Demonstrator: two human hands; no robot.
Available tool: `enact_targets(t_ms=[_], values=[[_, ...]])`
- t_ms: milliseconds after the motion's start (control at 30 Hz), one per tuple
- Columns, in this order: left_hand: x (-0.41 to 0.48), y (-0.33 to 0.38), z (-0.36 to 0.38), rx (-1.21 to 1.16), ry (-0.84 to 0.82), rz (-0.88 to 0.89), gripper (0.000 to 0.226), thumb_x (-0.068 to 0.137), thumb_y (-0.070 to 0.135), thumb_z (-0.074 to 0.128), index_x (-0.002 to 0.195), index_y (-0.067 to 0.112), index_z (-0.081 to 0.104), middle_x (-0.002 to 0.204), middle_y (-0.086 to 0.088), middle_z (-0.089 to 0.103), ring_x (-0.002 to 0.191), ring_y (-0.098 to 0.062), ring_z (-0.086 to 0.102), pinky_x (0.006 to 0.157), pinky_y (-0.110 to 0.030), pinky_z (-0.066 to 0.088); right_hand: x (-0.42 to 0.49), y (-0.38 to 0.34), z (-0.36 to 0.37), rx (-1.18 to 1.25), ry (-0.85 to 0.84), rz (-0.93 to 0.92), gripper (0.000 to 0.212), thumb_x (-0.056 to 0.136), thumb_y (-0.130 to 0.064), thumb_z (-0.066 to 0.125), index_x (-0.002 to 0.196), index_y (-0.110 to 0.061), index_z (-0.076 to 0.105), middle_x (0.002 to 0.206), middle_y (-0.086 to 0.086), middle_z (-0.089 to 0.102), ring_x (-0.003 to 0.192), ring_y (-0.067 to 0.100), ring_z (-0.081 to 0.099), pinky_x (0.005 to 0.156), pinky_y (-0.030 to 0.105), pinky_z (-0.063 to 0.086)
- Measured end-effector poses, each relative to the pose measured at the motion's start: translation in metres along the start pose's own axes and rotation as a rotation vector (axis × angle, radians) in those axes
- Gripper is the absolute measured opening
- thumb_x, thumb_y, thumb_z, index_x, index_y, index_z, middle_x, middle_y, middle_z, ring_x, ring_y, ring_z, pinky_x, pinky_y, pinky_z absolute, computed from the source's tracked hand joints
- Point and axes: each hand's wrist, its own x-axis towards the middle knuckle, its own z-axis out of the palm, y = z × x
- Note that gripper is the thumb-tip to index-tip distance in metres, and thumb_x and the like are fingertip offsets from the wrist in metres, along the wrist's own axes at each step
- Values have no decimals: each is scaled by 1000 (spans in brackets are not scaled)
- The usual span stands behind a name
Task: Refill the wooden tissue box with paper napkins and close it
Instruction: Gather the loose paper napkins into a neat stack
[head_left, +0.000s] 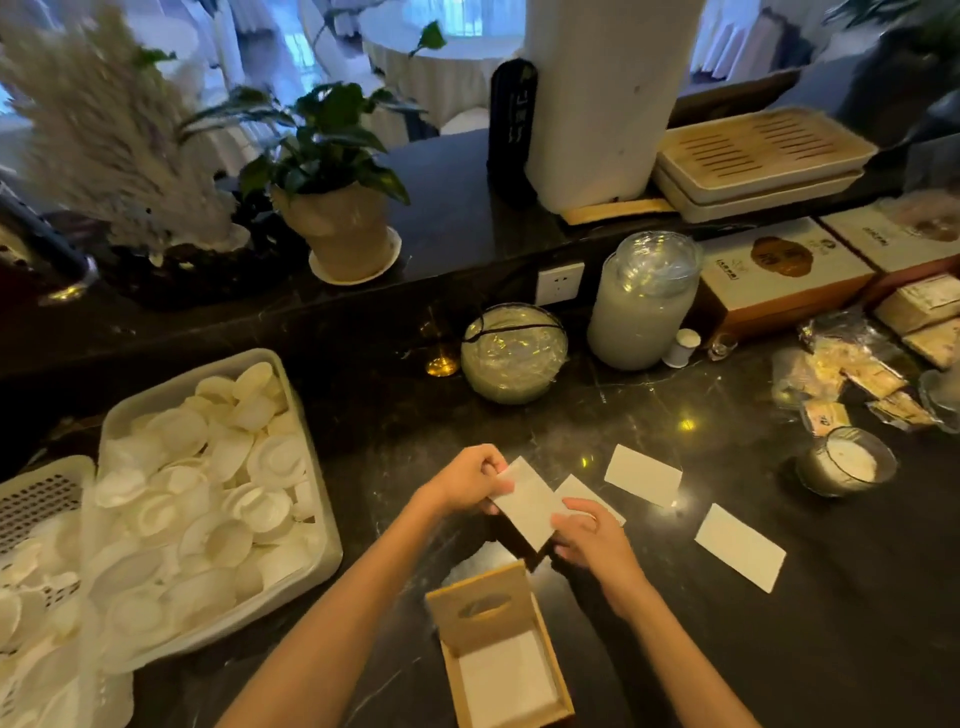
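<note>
While your left hand (467, 480) pinches the far upper corner of a white napkin stack (527, 506), your right hand (589, 535) closes its fingers on the near lower corner, so both hands grip the same stack, held just above the dark marble counter (727, 649). Whether the stack sits in a second dark box beneath it cannot be told; a dark edge shows under its near side.

You have the wooden tissue box (501, 649) near the bottom edge of the view, between your forearms. Its lid (480, 605), with an oval slot, stands raised and tilted at the far end. White napkins (506, 678) lie inside the open box.

Three more white napkin packs lie flat on the counter: one (576, 491) just behind the held stack and partly hidden by it, one (643, 475) further right, and one (740, 548) nearer to you on the right, well apart from the box.

To your left, a white tray (311, 519) holds a heap of white shell-shaped dishes. To the right stands a small glass cup (844, 462) with white contents. Behind, a wrapped glass bowl (514, 353) and a tall wrapped jar (644, 301) sit against the raised ledge.
</note>
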Motion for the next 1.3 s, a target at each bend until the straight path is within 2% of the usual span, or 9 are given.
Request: enact_targets(t_ms=[233,333,467,533,633,900,1100,1200,1300], values=[[35,49,50,139,-42,-62,23,89,-3,64,90,14,48,88,-4,56,75,-16,62,54,-24,55,-4,-6,-36,86,186,55,16,91,-6,64,107,-7,63,92,19,69,73,22,64,68,31,54],[58,62,70,279,9,-91,26,85,-1,64,81,18,47,92,-5,56,84,-20,59,63,-31,55,9,-8,-45,-35,321,27,5,90,-5,63,93,-8,65,80,10,66,69,19,61,65,32,52],[79,63,90,546,29,-88,13,87,1,53,89,13,56,108,-14,64,98,-28,61,69,-32,45,27,0,-47,-239,434,59,14,87,-10,65,84,-21,58,84,3,64,81,20,64,78,44,59],[87,58,100,622,40,-86,21,91,2,51,109,7,60,119,-15,64,108,-31,61,78,-33,47,33,5,-46,-307,467,64,10,91,-12,63,93,-19,56,87,1,61,81,17,61,69,33,57],[91,51,114,699,48,-112,26,93,3,49,117,8,60,121,-14,63,110,-30,61,88,-36,52,38,12,-45,-410,481,56,14,94,-14,60,103,-20,51,96,1,59,84,15,58,59,18,43],[94,38,133,774,140,-137,42,94,16,60,133,8,47,139,-17,43,128,-34,43,104,-38,41,42,31,-35,-526,477,33,32,90,-14,68,115,-20,49,115,3,60,108,21,62,79,27,55],[90,35,124,634,128,-251,35,87,11,64,119,14,48,123,-10,60,118,-30,55,91,-35,45,42,33,-36,-524,471,39,34,91,-13,66,119,-18,49,119,6,61,112,23,61,83,31,56],[84,35,120,566,92,-268,14,85,9,63,91,18,54,110,-7,61,112,-25,55,84,-30,44,40,35,-39,-525,456,33,36,91,-13,66,123,-18,48,123,6,60,115,25,61,85,32,57],[78,38,121,390,39,-166,26,82,2,64,75,22,49,87,0,55,90,-18,53,79,-33,50,37,36,-48,-485,424,4,35,91,-14,65,123,-18,50,124,7,60,111,23,61,85,34,58]])
